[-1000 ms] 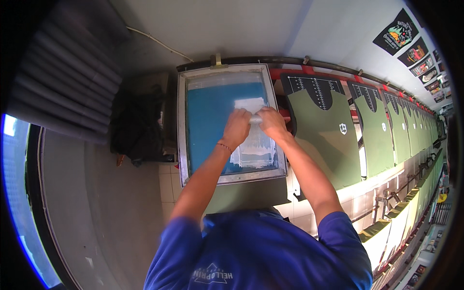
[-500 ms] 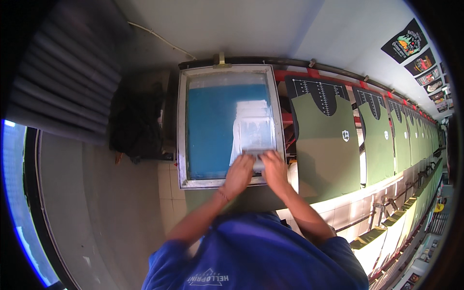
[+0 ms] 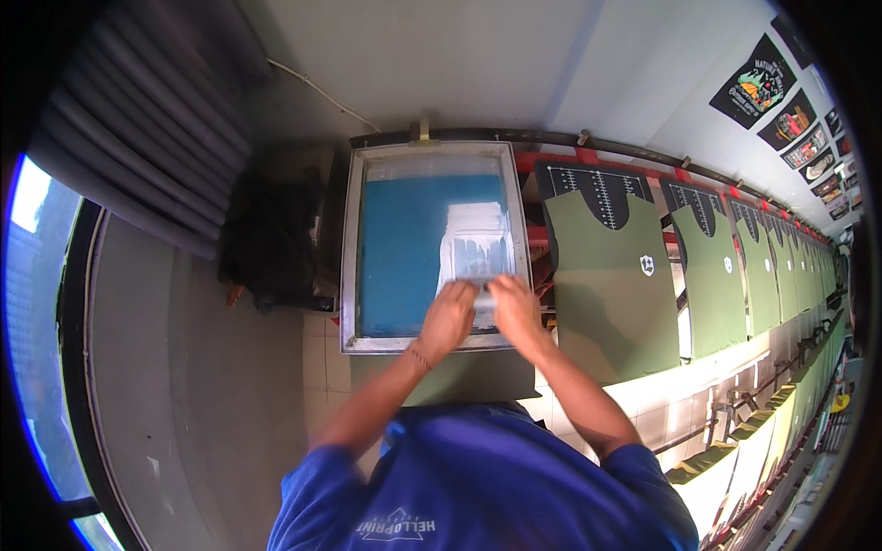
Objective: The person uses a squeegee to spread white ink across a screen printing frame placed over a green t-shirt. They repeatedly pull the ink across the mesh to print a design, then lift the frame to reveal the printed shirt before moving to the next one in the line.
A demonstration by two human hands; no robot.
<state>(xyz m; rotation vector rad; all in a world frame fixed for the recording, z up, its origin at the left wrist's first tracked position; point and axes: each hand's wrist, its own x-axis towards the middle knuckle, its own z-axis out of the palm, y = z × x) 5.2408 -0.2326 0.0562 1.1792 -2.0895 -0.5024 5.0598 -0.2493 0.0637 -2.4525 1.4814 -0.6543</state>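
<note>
A screen-printing frame (image 3: 350, 248) with a pale rim and blue mesh (image 3: 400, 262) lies flat in front of me. White ink (image 3: 473, 219) covers the right part of the mesh, thick at the far end and streaky nearer to me. My left hand (image 3: 448, 315) and my right hand (image 3: 515, 310) are closed side by side on a squeegee (image 3: 482, 284) over the near part of the ink. Most of the squeegee is hidden by my fingers. Under the frame, the near end of a green shirt (image 3: 450, 384) sticks out.
To the right, green shirts (image 3: 611, 308) lie on dark boards (image 3: 562, 176) in a long row along a rail (image 3: 652, 158). A dark heap of cloth (image 3: 266, 234) is left of the frame, below a grey curtain (image 3: 147, 119). A wall stands behind.
Both hands and the squeegee have moved a little away from me over the mesh. Streaks in the ink beyond them look different. The whole view has shifted slightly.
</note>
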